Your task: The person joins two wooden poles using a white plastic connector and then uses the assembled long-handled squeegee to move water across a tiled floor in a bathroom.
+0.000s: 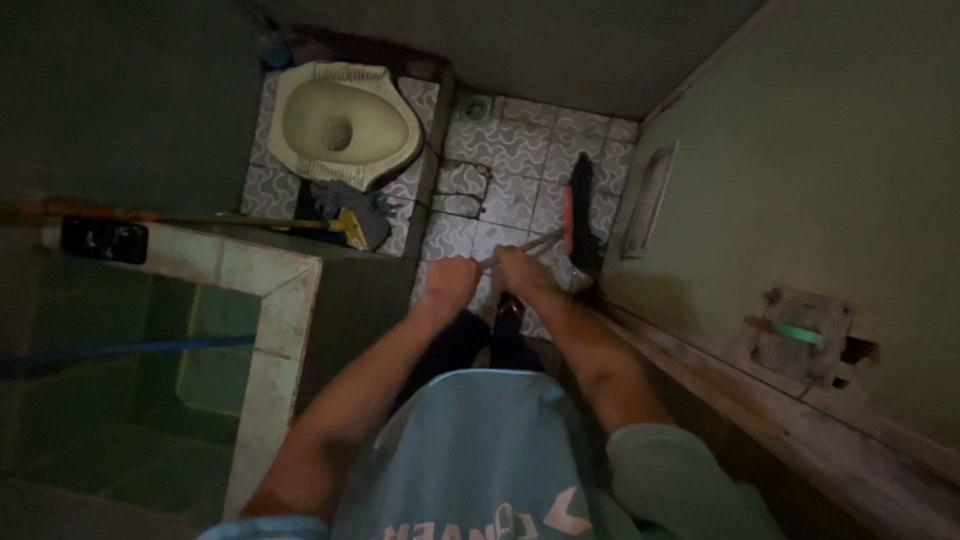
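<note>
A broom handle [520, 247] was gripped by both closed hands, left hand [452, 283] and right hand [522, 272]; brush head [579, 228] lay on tiled floor [520, 170]. Water was held in the tiled tank [285, 300]; squat toilet [342, 125] beyond.

Red-backed, black-bristled brush [580, 222], pale squat toilet [342, 122], grey wavy-patterned tiles [520, 160] (white ground)

pale blue t-shirt [480, 450], short sleeves, bare forearms

Dim room, patterned tile floor [520, 170], squat toilet [340, 125], tiled water basin [270, 300], green wall [830, 160]
</note>
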